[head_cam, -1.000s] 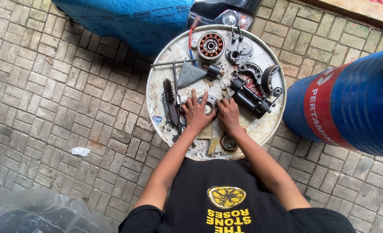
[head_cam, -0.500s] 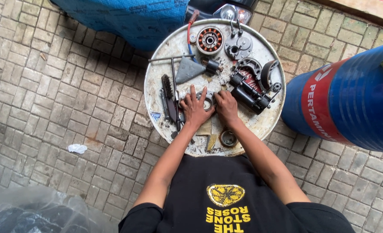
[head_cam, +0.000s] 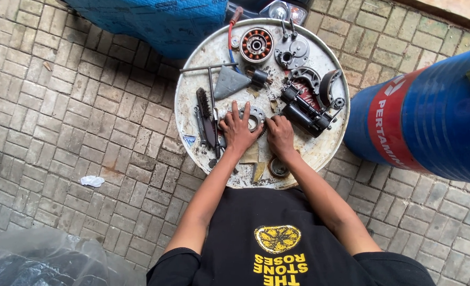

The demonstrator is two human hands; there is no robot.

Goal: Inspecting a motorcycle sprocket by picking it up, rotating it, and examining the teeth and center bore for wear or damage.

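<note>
Change: both hands sit almost where they were half a second ago; the whole view has slid a little, the drum top now lying slightly higher and more to the right in the head view.
Left hand: the left hand [head_cam: 238, 130] lies flat with fingers spread on the sprocket [head_cam: 255, 115]; it presses, it does not close around it.
Right hand: the right hand [head_cam: 280, 136] rests with bent fingers just beside the sprocket; whether it pinches something, I cannot tell.
Sprocket place: near the middle of the white drum top [head_cam: 192, 100], between both hands.
Parts around: a wire brush [head_cam: 204, 106] to the left, a T-handle wrench [head_cam: 209, 71], a copper stator [head_cam: 256, 45], a black starter motor [head_cam: 305, 115].
Labels: the blue drum [head_cam: 436, 122] at the right carries a red band with white letters; a small blue sticker [head_cam: 189, 140] lies on the drum top edge.
Floor: grey paving bricks [head_cam: 60, 116].
</note>
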